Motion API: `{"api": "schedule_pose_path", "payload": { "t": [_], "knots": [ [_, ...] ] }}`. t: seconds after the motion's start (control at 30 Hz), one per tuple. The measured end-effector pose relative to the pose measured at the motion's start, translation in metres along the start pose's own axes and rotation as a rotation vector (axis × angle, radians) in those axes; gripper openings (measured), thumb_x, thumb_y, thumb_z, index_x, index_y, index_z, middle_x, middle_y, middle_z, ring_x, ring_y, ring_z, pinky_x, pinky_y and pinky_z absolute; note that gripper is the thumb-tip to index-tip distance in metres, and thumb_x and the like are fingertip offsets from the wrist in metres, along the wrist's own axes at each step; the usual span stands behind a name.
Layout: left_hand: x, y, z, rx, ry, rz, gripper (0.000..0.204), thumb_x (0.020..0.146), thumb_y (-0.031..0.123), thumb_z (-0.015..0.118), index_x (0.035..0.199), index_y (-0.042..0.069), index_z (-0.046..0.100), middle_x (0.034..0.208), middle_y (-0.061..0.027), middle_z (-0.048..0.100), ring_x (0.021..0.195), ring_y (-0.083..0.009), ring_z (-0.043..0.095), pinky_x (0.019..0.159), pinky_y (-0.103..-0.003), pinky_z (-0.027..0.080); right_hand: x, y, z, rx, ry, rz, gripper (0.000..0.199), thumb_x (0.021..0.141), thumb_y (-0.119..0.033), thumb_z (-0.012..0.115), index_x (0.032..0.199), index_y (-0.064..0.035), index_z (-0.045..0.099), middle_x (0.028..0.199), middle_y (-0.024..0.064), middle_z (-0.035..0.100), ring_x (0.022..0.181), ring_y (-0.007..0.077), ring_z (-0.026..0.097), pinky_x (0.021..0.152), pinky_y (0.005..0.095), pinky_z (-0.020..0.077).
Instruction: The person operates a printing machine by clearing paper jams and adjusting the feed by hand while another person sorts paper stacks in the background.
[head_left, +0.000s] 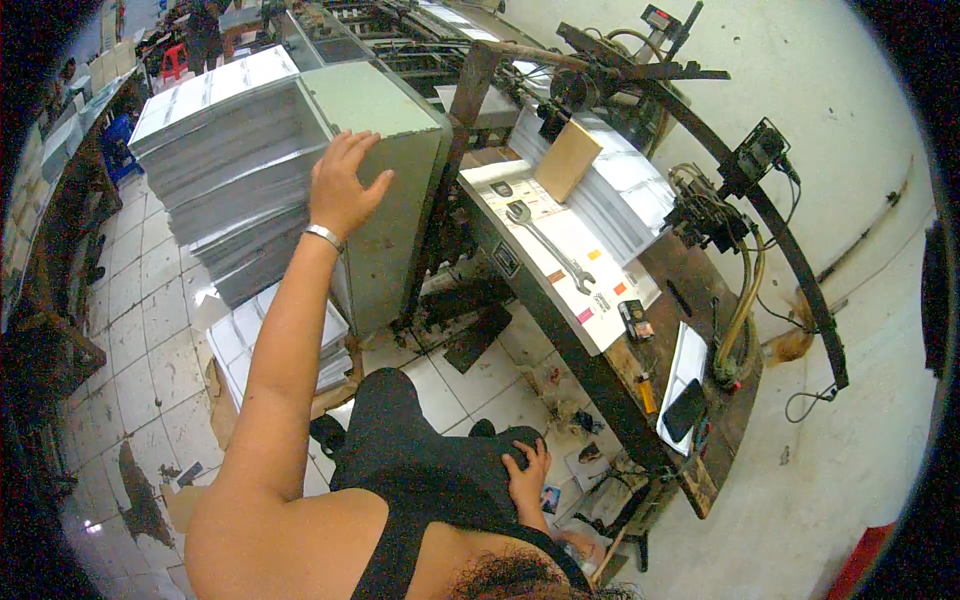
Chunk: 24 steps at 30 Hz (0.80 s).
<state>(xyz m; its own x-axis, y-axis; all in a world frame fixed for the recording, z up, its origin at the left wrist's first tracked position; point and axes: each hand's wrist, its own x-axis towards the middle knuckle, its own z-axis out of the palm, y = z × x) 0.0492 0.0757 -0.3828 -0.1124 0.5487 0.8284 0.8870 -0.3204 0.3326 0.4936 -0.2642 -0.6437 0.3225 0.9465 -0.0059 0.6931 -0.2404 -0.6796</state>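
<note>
My left arm reaches forward, a pale band on its wrist. My left hand [345, 188] is open with nothing in it, fingers loosely apart. It is at the near corner of a pale green machine cabinet [385, 225], beside a tall stack of printed sheets [235, 165]; whether it touches either I cannot tell. My right hand [527, 478] lies on my dark-clothed right knee, fingers spread and holding nothing. At the foot of the tall stack, a lower pile of white sheets [245, 350] sits partly behind my left forearm.
On the machine's table to the right lie an open-end wrench [550, 245], a wooden block [568, 162], a paper stack [630, 180], an orange lighter [646, 393] and a black phone [685, 410]. A curved metal bar [790, 235] arches over it. A red stool [174, 62] stands far left.
</note>
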Motion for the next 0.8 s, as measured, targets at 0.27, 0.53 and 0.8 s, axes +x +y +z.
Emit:
{"api": "schedule_pose_path", "payload": {
  "t": [0.27, 0.53, 0.8],
  "knots": [
    [-0.0014, 0.0009, -0.0017, 0.008, -0.014, 0.007, 0.059, 0.086, 0.034, 0.081, 0.139, 0.017, 0.063, 0.146, -0.0075, 0.062, 0.144, -0.0328, 0.050, 0.116, -0.051, 0.041, 0.0012, 0.0081, 0.0035, 0.008, 0.010, -0.005, 0.042, 0.083, -0.030, 0.084, 0.122, -0.0165, 0.075, 0.160, 0.0227, 0.042, 0.149, 0.0422, 0.034, 0.124, 0.0486, 0.0295],
    [-0.0024, 0.0025, 0.0011, -0.002, 0.016, 0.006, 0.056, 0.084, 0.031, 0.080, 0.136, 0.016, 0.065, 0.141, -0.0054, 0.064, 0.143, -0.0307, 0.050, 0.116, -0.049, 0.039, 0.0011, 0.0097, 0.0035, 0.018, 0.015, -0.016, 0.041, 0.082, -0.030, 0.085, 0.120, -0.0160, 0.076, 0.160, 0.0235, 0.042, 0.148, 0.0417, 0.035, 0.123, 0.0484, 0.0306],
    [-0.0011, 0.0032, -0.0006, -0.013, 0.009, 0.006, 0.056, 0.084, 0.030, 0.080, 0.136, 0.016, 0.065, 0.142, -0.0056, 0.064, 0.144, -0.0305, 0.049, 0.116, -0.049, 0.038, 0.0017, 0.0068, 0.0013, 0.033, 0.014, -0.021, 0.042, 0.082, -0.029, 0.085, 0.121, -0.0155, 0.076, 0.161, 0.0238, 0.041, 0.148, 0.0418, 0.035, 0.123, 0.0487, 0.0306]
  ]
}}
